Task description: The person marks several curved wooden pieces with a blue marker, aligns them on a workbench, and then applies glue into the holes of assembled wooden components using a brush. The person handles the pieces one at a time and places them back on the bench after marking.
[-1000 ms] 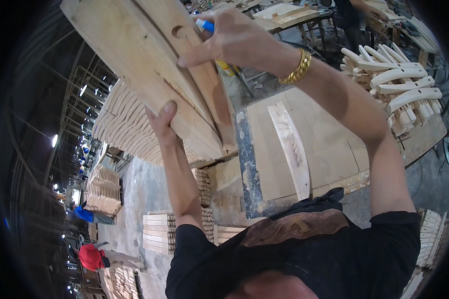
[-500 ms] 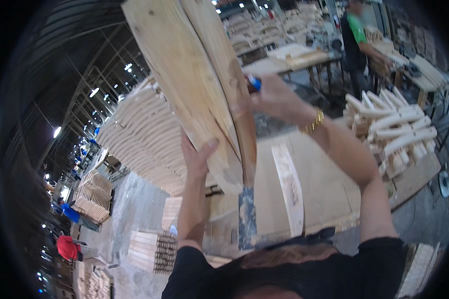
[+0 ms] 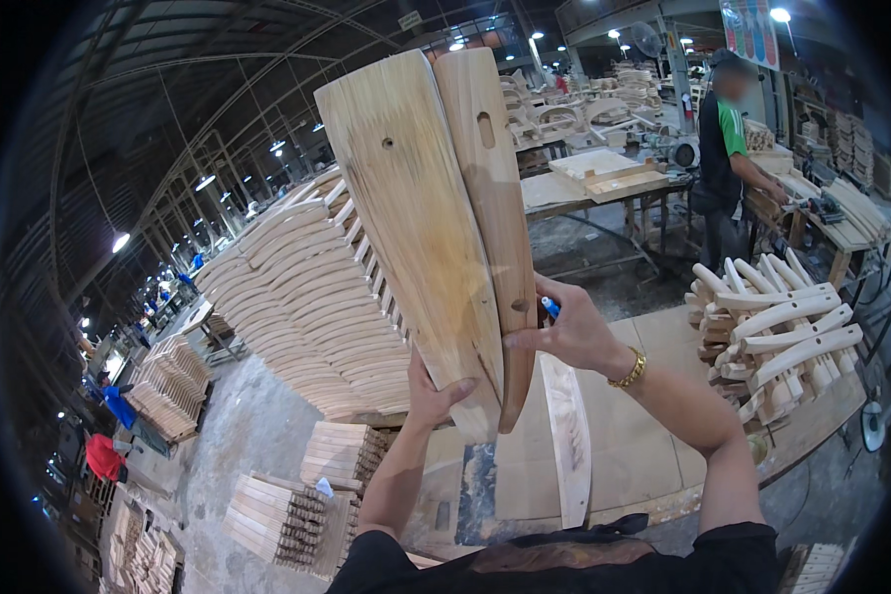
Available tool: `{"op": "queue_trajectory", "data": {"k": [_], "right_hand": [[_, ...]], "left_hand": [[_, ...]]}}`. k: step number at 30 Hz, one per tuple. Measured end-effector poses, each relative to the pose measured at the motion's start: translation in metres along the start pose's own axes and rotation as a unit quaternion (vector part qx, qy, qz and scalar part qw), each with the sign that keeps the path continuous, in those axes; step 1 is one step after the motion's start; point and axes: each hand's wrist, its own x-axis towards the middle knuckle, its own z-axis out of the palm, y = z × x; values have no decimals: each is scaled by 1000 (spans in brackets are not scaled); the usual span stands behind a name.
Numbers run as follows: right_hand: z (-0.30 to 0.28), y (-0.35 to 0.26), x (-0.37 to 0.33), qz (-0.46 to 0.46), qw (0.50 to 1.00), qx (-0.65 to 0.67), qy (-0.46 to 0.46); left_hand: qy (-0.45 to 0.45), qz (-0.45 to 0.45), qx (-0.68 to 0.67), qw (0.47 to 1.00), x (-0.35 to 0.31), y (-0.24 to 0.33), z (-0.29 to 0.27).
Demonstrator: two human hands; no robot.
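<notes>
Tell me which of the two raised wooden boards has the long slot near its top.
The narrower board, on the right, held by the right hand. The wider board has a small round hole there instead.

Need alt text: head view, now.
The left hand holds up a wide wooden board, the right hand a narrow board beside it plus a small blue object. Below, a curved wooden strip lies on a table; stacked wood stands at left.
</notes>
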Motion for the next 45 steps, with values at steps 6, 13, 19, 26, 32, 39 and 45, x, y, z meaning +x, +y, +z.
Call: {"op": "queue_trajectory", "data": {"k": [6, 13, 19, 26, 32, 39, 45], "right_hand": [[6, 12, -12, -9, 1000, 15, 10], [7, 10, -22, 50, 998, 34, -4], [17, 2, -34, 37, 999, -14, 27], [41, 4, -48, -28, 994, 0, 106], [43, 10, -47, -53, 992, -4, 115], [34, 22, -45, -39, 996, 53, 56], [40, 52, -75, 16, 998, 67, -14]], "left_hand": [[-20, 30, -8, 999, -5, -13, 2], [-27, 14, -24, 999, -15, -25, -1], [-39, -12, -51, 998, -23, -31, -8], [-90, -46, -109, 989, -23, -32, -14], [-85, -43, -114, 989, -25, -30, -11], [-75, -54, -72, 993, -28, -31, -10], [-114, -63, -8, 991, -27, -32, -12]]}}
